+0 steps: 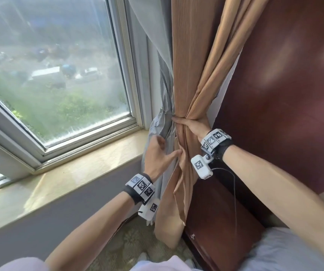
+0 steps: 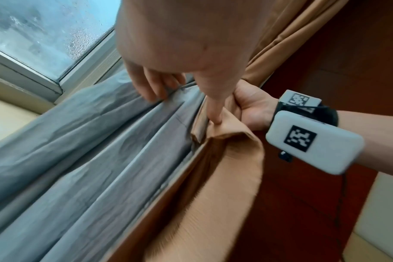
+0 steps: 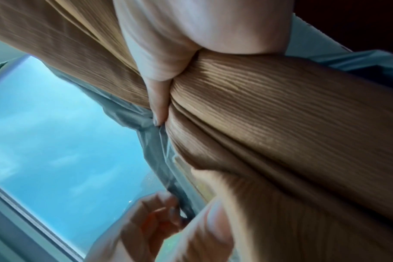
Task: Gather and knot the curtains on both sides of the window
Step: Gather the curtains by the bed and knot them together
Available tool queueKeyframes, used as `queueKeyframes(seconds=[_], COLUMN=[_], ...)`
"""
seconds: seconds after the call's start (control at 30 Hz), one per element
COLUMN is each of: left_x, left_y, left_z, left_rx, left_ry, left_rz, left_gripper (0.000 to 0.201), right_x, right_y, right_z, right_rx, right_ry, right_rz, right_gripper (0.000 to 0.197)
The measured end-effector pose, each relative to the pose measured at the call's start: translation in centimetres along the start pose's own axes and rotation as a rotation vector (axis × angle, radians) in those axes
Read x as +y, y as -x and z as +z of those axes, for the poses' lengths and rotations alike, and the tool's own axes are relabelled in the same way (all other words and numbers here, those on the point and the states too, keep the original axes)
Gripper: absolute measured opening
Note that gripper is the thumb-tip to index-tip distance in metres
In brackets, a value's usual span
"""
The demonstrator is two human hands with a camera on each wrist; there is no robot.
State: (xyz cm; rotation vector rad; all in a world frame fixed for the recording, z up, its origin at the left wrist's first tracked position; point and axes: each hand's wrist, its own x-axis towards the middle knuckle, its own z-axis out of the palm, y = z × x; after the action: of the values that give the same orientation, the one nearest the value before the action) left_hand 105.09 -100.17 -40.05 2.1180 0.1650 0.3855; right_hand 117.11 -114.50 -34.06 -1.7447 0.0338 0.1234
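Observation:
A tan curtain [image 1: 192, 65] with a grey lining [image 1: 157, 61] hangs right of the window. My right hand [image 1: 190, 125] grips it gathered into a tight bunch at sill height, thumb [image 3: 159, 106] wrapped across the ribbed tan folds [image 3: 280, 115]. Just below, my left hand [image 1: 161, 151] holds the loose lower part. Its fingers [image 2: 150, 88] curl onto the grey lining [image 2: 90, 141] and its thumb [image 2: 214, 113] presses into a tan fold [image 2: 231, 134]. The right hand's fingers are hidden behind the fabric. The curtain's tail hangs down to the floor [image 1: 169, 222].
The window [image 1: 49, 65] and its stone sill [image 1: 69, 169] lie to the left. A dark red wooden panel [image 1: 284, 94] stands close behind the curtain on the right. White bedding [image 1: 286, 251] is at lower right, patterned carpet [image 1: 130, 245] below. A thin cable [image 1: 234, 192] hangs from my right wrist.

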Motion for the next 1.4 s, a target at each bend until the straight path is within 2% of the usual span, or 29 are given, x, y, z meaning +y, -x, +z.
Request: queueKeyframes(seconds=[0.07, 0.13, 0.17, 0.23, 0.3, 0.37, 0.43, 0.5, 0.53, 0.57, 0.6, 0.63, 0.67, 0.7, 0.73, 0.77, 0.8, 0.87, 0.97, 1.0, 1.1, 1.17, 1.23, 1.27, 1.33, 1.4], left_x=[-0.5, -0.4, -0.3, 0.2, -0.1, -1.0, -0.4, -0.5, -1.0, -1.6, -1.8, -1.6, -1.3, -0.8, -0.1, 0.3, 0.5, 0.9, 1.1, 1.0, 0.9, 0.2, 0.4, 0.3, 0.2, 0.4], left_y=[-1.4, -3.4, -4.4, -6.3, -8.1, -9.0, -8.5, -8.1, -8.0, -8.0, -8.1, -8.0, -8.0, -7.9, -7.6, -7.5, -7.5, -7.5, -7.8, -8.0, -8.7, -9.4, -9.7, -9.9, -10.0, -9.8], left_z=[-0.1, -0.5, -0.6, -0.2, 0.9, 2.6, 3.6, 4.4, 4.8, 5.0, 5.1, 5.0, 5.1, 5.4, 5.4, 5.4, 5.6, 5.3, 4.3, 3.9, 2.7, 2.4, 2.2, 2.3, 2.3, 2.4], left_rx=[0.117, 0.074, 0.024, -0.097, -0.190, -0.339, -0.455, -0.490, -0.506, -0.532, -0.522, -0.501, -0.468, -0.444, -0.439, -0.444, -0.425, -0.408, -0.318, -0.295, -0.260, -0.256, -0.266, -0.270, -0.291, -0.309], left_ry=[-0.138, -0.145, -0.122, -0.066, 0.032, 0.198, 0.249, 0.217, 0.172, 0.148, 0.156, 0.161, 0.141, 0.107, 0.098, 0.114, 0.106, 0.111, 0.141, 0.153, 0.236, 0.254, 0.246, 0.238, 0.226, 0.206], left_rz=[0.008, 0.016, 0.015, 0.003, 0.044, 0.128, 0.197, 0.198, 0.181, 0.134, 0.079, 0.031, 0.027, 0.048, 0.058, 0.040, 0.067, 0.060, 0.161, 0.184, 0.170, 0.125, 0.079, 0.066, 0.051, 0.030], left_gripper=[0.111, 0.162, 0.176, 0.185, 0.181, 0.163, 0.128, 0.082, 0.064, 0.059, 0.063, 0.068, 0.063, 0.043, 0.019, 0.013, 0.018, 0.032, 0.034, 0.039, 0.046, 0.054, 0.060, 0.062, 0.065, 0.067], right_x=[-0.1, -0.3, -0.3, -0.3, -0.4, -0.2, 0.2, 0.9, 1.4, 1.7, 1.9, 2.2, 2.2, 2.0, 1.9, 1.7, 1.3, 0.9, 1.2, 1.3, 3.9, 6.5, 8.0, 8.7, 10.0, 10.6], right_y=[0.3, 0.7, 0.7, 1.0, 1.2, 1.2, 1.6, 1.9, 1.7, 1.5, 1.6, 1.5, 1.4, 1.1, 1.0, 0.8, 0.7, 0.6, 1.2, 1.8, 4.0, 5.1, 5.7, 5.5, 5.1, 4.8], right_z=[0.0, -0.2, -0.3, -0.7, -1.0, -1.5, -2.1, -2.5, -2.5, -2.5, -2.4, -2.4, -2.4, -2.6, -2.7, -2.8, -2.8, -2.5, -2.5, -2.5, -3.1, -3.5, -3.9, -4.1, -4.3, -4.4], right_rx=[0.003, -0.010, -0.028, -0.083, -0.127, -0.176, -0.251, -0.323, -0.352, -0.384, -0.408, -0.404, -0.356, -0.316, -0.301, -0.306, -0.331, -0.351, -0.299, -0.243, 0.104, 0.285, 0.257, 0.169, -0.012, -0.085], right_ry=[-0.001, 0.003, 0.000, -0.005, -0.007, -0.029, -0.060, -0.009, 0.061, 0.134, 0.209, 0.308, 0.439, 0.565, 0.657, 0.679, 0.638, 0.497, 0.379, 0.346, 0.153, 0.115, 0.094, 0.117, 0.144, 0.152], right_rz=[0.001, 0.003, 0.007, 0.009, 0.014, 0.028, 0.067, 0.080, 0.074, 0.060, 0.033, 0.017, 0.009, -0.012, -0.019, -0.010, -0.010, -0.045, -0.048, -0.067, -0.283, -0.328, -0.222, -0.154, -0.093, -0.123], right_gripper=[0.118, 0.112, 0.101, 0.087, 0.098, 0.109, 0.091, 0.065, 0.059, 0.056, 0.058, 0.069, 0.095, 0.121, 0.136, 0.142, 0.142, 0.130, 0.108, 0.104, 0.117, 0.092, 0.066, 0.059, 0.057, 0.067])
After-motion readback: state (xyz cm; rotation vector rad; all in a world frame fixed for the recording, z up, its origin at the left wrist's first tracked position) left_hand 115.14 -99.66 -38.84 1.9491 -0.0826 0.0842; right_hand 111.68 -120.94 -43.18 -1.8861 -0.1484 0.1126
